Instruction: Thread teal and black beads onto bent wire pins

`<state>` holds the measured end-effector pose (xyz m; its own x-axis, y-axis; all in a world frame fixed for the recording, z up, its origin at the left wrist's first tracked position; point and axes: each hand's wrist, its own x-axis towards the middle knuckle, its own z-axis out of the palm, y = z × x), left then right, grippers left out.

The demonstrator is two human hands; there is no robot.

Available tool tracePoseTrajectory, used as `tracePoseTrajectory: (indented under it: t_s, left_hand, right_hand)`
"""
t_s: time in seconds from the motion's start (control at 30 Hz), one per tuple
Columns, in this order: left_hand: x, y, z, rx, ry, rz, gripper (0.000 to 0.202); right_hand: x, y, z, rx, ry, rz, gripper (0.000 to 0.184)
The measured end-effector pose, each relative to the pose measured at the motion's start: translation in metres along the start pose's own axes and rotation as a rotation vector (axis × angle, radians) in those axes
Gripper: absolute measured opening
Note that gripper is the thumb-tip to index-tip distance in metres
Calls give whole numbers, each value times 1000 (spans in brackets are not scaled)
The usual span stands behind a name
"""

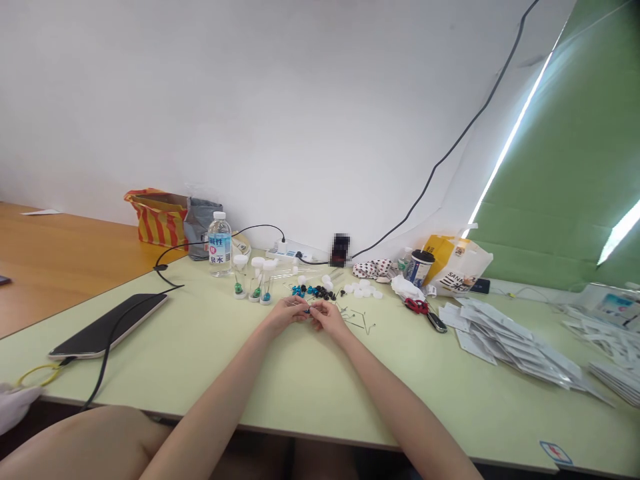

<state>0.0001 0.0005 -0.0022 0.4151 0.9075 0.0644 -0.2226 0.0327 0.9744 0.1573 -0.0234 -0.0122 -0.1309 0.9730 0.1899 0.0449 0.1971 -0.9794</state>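
Observation:
Over the middle of the table my left hand [286, 315] and my right hand [326, 316] meet, fingertips pinched together. Between them shows a small dark blue piece [308, 311], partly hidden by the fingers. What looks like a thin wire runs by my left fingers. Just beyond lie a pile of small blue pieces [300, 291] and black pieces [325, 293]. Bent thin metal wires [357, 320] are scattered right of my right hand. Three clear tubes with white lids stand left of the pile; one tube [239, 277] holds a green piece, as does its neighbour, and another tube [267, 283] a blue one.
White caps [364, 289] lie right of the pile. A water bottle [220, 245] and a tablet-like device [110, 325] with cables are at left. At right are red-handled scissors [417, 306], a key fob [437, 323], a dark-lidded cup [420, 268] and stacked white cards [515, 343].

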Motion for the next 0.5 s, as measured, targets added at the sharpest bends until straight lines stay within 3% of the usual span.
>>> tracePoseTrajectory:
  t_s: [0.5]
  left_hand:
    - [1, 1, 0, 14, -3, -18, 29]
  right_hand:
    - [0, -1, 0, 8, -1, 41, 43]
